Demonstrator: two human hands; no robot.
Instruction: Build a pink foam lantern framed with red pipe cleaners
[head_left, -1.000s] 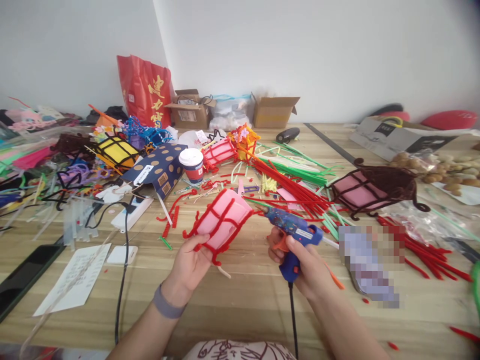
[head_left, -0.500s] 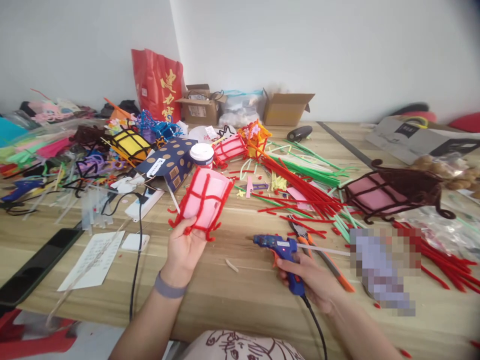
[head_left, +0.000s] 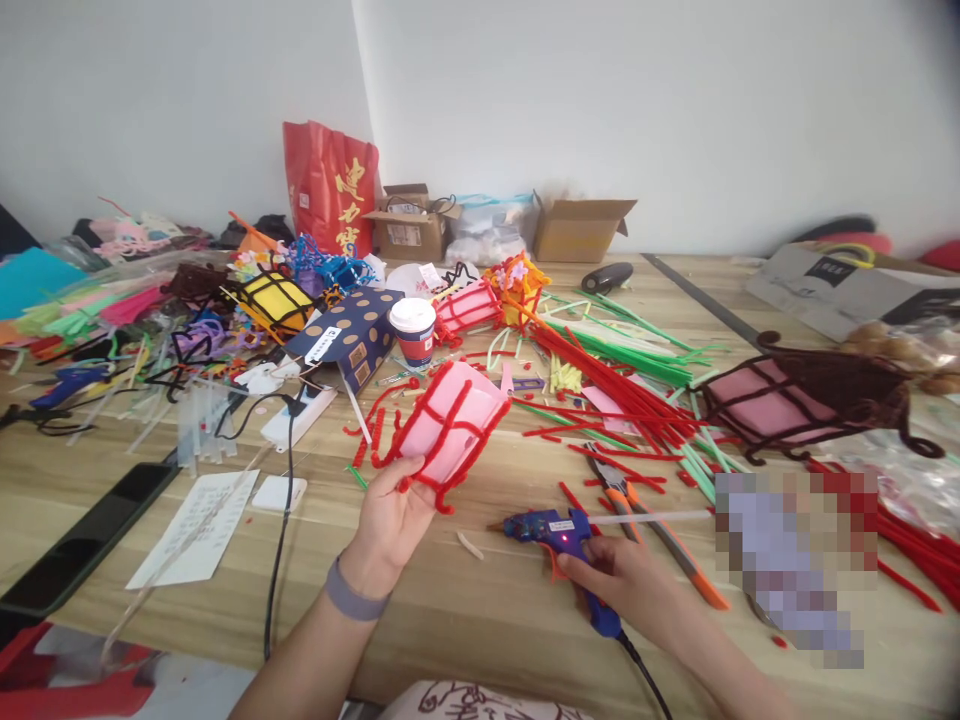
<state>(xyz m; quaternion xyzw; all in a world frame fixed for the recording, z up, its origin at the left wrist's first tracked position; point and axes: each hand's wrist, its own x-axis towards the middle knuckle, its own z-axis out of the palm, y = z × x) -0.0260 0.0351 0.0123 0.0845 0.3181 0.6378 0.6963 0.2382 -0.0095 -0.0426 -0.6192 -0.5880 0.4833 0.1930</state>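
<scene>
My left hand (head_left: 396, 520) grips the lower end of a pink lantern (head_left: 454, 425) with a red pipe-cleaner frame, holding it tilted above the table. My right hand (head_left: 619, 575) is wrapped round the handle of a blue glue gun (head_left: 551, 530), whose nozzle points left. A clear glue stick (head_left: 652, 517) sticks out of the gun's back. Just behind the gun lie orange-handled pliers (head_left: 679, 560). Short curled red pieces (head_left: 367, 435) rest on the table left of the lantern.
A white-lidded cup (head_left: 413, 335) stands behind the lantern, beside a dotted blue box (head_left: 360, 335). Red pipe cleaners (head_left: 645, 395) and a brown-framed lantern (head_left: 795, 395) lie to the right. At the left are a black cable (head_left: 281, 560), a power strip (head_left: 300, 415) and a phone (head_left: 94, 535).
The view has shifted slightly. The lantern in my left hand has moved right and tilted further, uncovering the cup and curled red pieces. My right hand still holds the glue gun, now a little lower.
</scene>
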